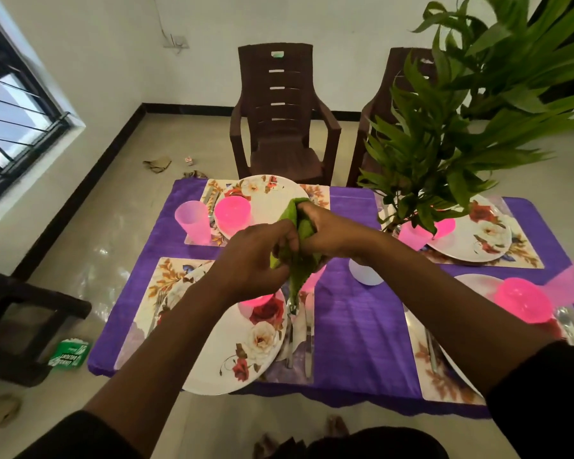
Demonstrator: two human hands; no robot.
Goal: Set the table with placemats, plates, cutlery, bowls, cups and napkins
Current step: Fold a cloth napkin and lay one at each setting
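Head view: nearest, a round white floral plate (242, 346) sits on a floral placemat (166, 276) over the purple tablecloth (362, 326). Above it, left hand (256, 256) and right hand (328, 231) both grip a green cloth napkin (304, 226), fingers curled round it. Beyond stands a pink plastic cup (193, 220), then a brown plastic chair (279, 111).

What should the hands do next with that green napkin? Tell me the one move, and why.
Probably finish the fold and lay the napkin at the near-left setting. Both the left hand and right hand grip it in the air above that plate, where no napkin shows, though a knife already lies alongside.
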